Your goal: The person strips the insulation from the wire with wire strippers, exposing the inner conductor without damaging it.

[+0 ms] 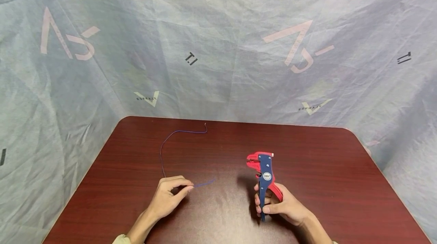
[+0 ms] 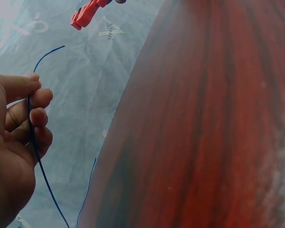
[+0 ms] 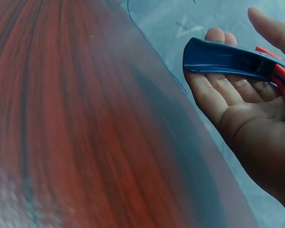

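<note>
Between thumb and fingertips my left hand (image 1: 173, 194) pinches a thin blue wire (image 1: 203, 183) near one end, and a short length sticks out to the right. The left wrist view shows the same wire (image 2: 46, 179) running down across the fingers. Behind the hand, the rest curves over the table to a bare-looking tip near the far edge. My right hand (image 1: 285, 206) holds a red and blue wire stripper (image 1: 264, 166) by its handles, head up and red jaws facing left. In the right wrist view the blue handle (image 3: 223, 59) lies across the fingers, with the thumb raised off it.
Both hands are over a dark red wood-grain table (image 1: 218, 145) with rounded far corners. Grey fabric sheeting (image 1: 218, 46) with printed marks hangs behind the table and along both sides. A gap of bare tabletop separates the wire end from the stripper.
</note>
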`<state>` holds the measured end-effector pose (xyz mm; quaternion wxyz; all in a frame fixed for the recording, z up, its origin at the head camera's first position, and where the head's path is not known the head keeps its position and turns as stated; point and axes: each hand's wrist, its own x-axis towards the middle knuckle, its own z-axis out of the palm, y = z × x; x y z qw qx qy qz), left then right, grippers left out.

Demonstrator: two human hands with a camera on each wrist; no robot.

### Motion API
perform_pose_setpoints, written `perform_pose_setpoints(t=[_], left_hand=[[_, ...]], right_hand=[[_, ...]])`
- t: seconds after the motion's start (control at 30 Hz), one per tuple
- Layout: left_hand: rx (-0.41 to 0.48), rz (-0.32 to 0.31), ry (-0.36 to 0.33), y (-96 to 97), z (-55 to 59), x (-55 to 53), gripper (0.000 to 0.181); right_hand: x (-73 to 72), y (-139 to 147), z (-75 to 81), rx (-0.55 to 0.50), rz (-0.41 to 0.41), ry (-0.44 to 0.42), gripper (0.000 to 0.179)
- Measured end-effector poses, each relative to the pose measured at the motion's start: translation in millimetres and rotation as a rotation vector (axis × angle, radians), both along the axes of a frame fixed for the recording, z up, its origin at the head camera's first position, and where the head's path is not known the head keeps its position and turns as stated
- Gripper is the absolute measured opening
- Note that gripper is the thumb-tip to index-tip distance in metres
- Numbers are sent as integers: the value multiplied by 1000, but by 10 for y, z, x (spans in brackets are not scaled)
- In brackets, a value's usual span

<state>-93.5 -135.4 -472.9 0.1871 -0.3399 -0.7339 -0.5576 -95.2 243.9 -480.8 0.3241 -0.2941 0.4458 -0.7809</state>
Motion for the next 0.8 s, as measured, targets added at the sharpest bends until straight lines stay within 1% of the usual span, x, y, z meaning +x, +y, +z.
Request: perform_pose_setpoints(t=[0.13,0.23,0.4,0.6,0.7,0.8], left_hand=[[-15,15,-49,9,18,6,18],[-9,10,-60,23,33,3,16],[22,-18,-21,55,46,-18,21],[46,-35,20,67,19,-52,24],[54,-41,12,67,16,-56,26],[60,-49,4,71,36,-57,27]], right_hand=[[-4,-21,10,-4,11,-1,48],[-5,-40,25,-2,14,1,48],[-5,-73,50,2,22,-4,48],[-7,-95,57,-2,44,-8,47],[-11,-102,58,-2,48,-9,48],[-16,-115,63,3,52,0,48]])
